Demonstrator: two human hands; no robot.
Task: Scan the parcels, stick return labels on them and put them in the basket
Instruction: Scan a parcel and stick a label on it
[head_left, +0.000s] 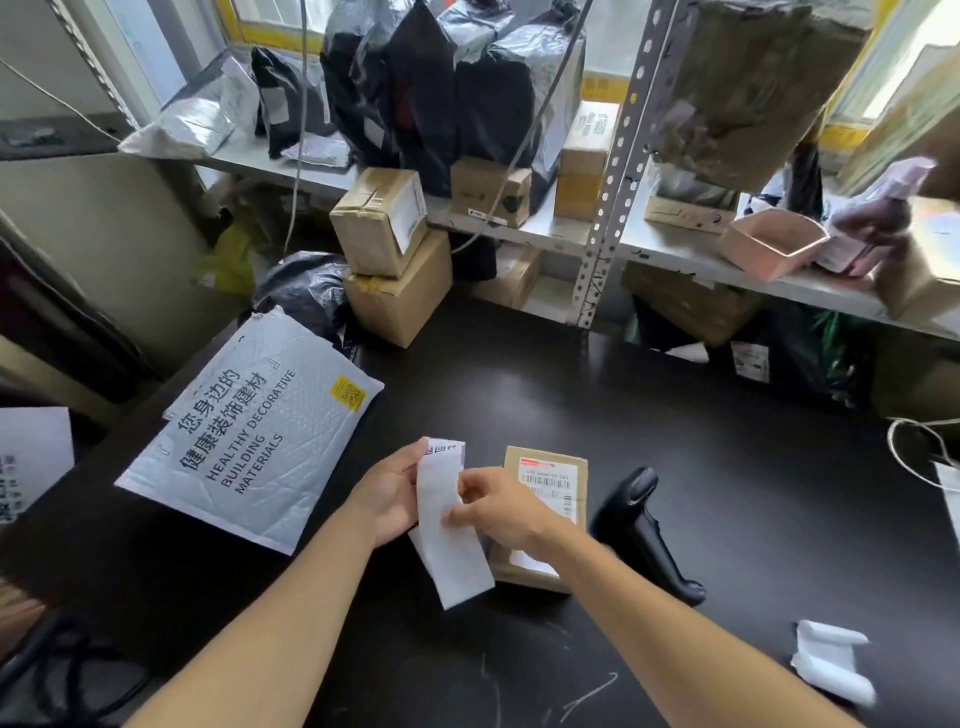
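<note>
Currently both hands on the return label, held over the black table: left hand grips its left edge, right hand pinches the right edge. Small cardboard parcel lies flat just behind the right hand. Barcode scanner beside it, right. Grey bubble mailer lies left.

Two bare forearms; left hand, right hand ungloved
</note>
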